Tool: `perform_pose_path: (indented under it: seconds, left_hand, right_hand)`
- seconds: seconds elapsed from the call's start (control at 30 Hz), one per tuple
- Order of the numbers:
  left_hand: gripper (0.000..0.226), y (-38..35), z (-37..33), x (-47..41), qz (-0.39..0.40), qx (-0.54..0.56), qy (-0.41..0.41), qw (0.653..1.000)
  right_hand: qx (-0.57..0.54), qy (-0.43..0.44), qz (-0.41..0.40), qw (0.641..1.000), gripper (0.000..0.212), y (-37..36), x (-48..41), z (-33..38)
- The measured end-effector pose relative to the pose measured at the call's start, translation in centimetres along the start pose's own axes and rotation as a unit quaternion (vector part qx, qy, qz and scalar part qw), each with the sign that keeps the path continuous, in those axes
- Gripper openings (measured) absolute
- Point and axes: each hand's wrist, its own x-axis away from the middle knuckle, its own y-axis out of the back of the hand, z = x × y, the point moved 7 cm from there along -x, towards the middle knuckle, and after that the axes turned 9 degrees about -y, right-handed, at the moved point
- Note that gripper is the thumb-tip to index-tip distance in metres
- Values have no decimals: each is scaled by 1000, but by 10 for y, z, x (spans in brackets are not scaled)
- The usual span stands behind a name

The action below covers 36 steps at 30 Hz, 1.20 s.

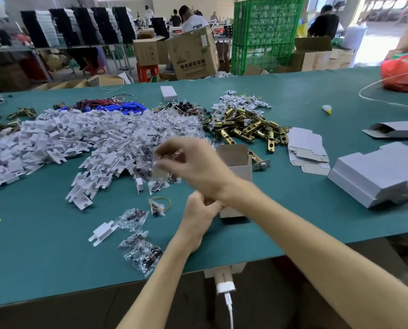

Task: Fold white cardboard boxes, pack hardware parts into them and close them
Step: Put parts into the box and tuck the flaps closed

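An open white cardboard box [237, 160] stands on the green table [293, 210], its top flaps up. My left hand [199, 213] grips the box's lower front side, partly hidden under my right forearm. My right hand [188, 163] reaches left across the box and pinches a small clear bag of screws [165, 160]; it is blurred. A brass latch [258, 161] lies right behind the box. A pile of brass latches [248, 125] sits beyond it. A heap of white plastic inserts [62, 141] and a heap of screw bags [155, 129] spread left.
Flat white box blanks [307, 150] and a thick stack of them [378, 176] lie at the right. Loose screw bags [143, 255] and one insert [102, 231] lie near the front edge. A red bag [402, 72] sits far right. Crates, cartons and people stand behind the table.
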Motion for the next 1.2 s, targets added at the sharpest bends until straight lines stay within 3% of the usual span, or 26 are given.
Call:
perform_pose_path:
  seconds: [0.1, 0.27, 0.4, 0.53, 0.73, 0.9, 1.03, 1.2]
  left_hand:
    - [29, -1, -16, 1, -4, 17, -34, 999]
    - [34, -2, -19, 4, -5, 46, -30, 998]
    - [35, -2, -19, 5, -3, 48, -32, 998]
    - [37, -3, -20, 5, 4, 60, -37, 998]
    - [36, -3, -21, 6, 1, 61, -43, 997]
    - [36, -4, -22, 5, -1, 56, -43, 997]
    - [37, -2, -21, 5, -6, 51, -42, 998]
    - [44, -3, -22, 5, -4, 57, -43, 997]
  right_hand:
    - [5, -23, -70, 997, 23, 63, 5, -13]
    - [180, -87, -119, 973, 17, 126, 17, -59]
    - [189, -91, -106, 972, 14, 122, 26, -78]
    - [116, -28, -176, 977, 14, 129, 27, -60]
    - [238, -58, -76, 966, 13, 105, 22, -72]
    - [309, -51, -67, 947, 11, 99, 26, -82]
    - [352, -60, -61, 932, 24, 97, 28, -83]
    - [386, -13, -89, 918, 25, 79, 28, -53]
